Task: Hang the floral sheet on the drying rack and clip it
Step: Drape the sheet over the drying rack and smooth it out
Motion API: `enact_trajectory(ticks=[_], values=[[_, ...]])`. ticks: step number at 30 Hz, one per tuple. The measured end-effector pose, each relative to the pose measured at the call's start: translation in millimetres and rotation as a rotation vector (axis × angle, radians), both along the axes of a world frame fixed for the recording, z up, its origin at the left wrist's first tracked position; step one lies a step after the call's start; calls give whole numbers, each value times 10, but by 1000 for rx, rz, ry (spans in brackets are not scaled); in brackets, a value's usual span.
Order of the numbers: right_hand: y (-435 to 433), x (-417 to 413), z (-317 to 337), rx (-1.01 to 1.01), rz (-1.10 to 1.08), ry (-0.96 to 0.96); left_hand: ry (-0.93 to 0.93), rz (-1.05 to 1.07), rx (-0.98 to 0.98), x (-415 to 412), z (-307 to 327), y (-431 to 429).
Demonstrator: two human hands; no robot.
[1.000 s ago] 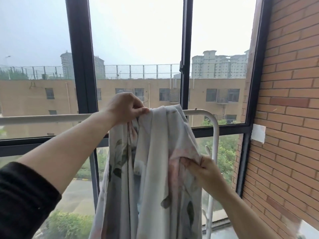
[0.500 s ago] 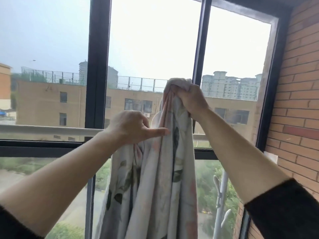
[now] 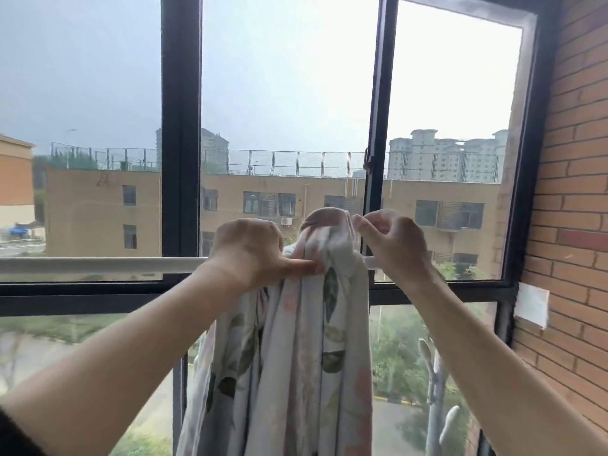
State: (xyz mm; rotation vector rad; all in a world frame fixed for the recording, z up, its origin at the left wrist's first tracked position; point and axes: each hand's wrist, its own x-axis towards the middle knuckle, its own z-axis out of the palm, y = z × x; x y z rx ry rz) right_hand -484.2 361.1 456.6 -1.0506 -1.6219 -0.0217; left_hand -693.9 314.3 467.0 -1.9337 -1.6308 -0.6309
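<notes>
The floral sheet, white with green leaves and pink flowers, hangs bunched in long folds in front of the white top rail of the drying rack. Its upper end humps up above the rail. My left hand grips the gathered cloth at rail height, thumb lying along the fold. My right hand pinches the top of the bunch from the right, just above the rail. No clip is in view.
A dark-framed window stands right behind the rack. A brick wall closes the right side, with a white box fixed on it. White rack hooks rise at the lower right.
My right hand has come down with the sheet's top from well above the rail to just over it. My left hand keeps its hold at the rail.
</notes>
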Motion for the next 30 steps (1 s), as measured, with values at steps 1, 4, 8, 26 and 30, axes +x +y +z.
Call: enact_trajectory(ticks=[1, 4, 8, 26, 30], values=[[-107, 52, -128, 127, 12, 93, -3, -4, 0, -18, 0, -7], [-369, 138, -603, 209, 64, 198, -15, -22, -2, -25, -2, -20], [-578, 35, -1292, -189, 201, 189, -8, -10, -5, 23, 0, -34], [-1087, 14, -1170, -279, 328, 242, -84, -44, -81, -122, 48, -123], [-1061, 39, -406, -147, 272, 238, -156, -122, -114, -119, 53, -164]])
